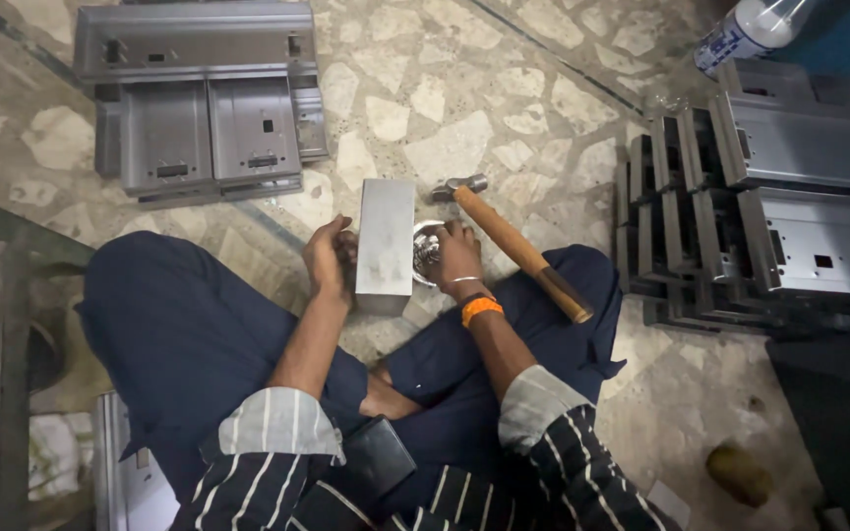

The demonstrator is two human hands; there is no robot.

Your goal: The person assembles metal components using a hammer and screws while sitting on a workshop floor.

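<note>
1. Beside the metal block (386, 246), on its left face, the left hand (328, 258) was curled w/ fingers closed against it, steadying it upright on the floor (464, 138).
2. Right of the block, touching it, sat a small steel bowl (427, 254) of tiny metal parts; the right hand (456, 258) was reaching into it, fingers pinched, but what they held couldn't be made out.
3. Just right of the block, a wooden-handled hammer (514, 246) lay slanting across the person's knee, head near the block's top.
4. Up-left of the block: a grey sheet-metal housing (199, 98). Far right of the block: stacked metal housings (759, 197).
</note>
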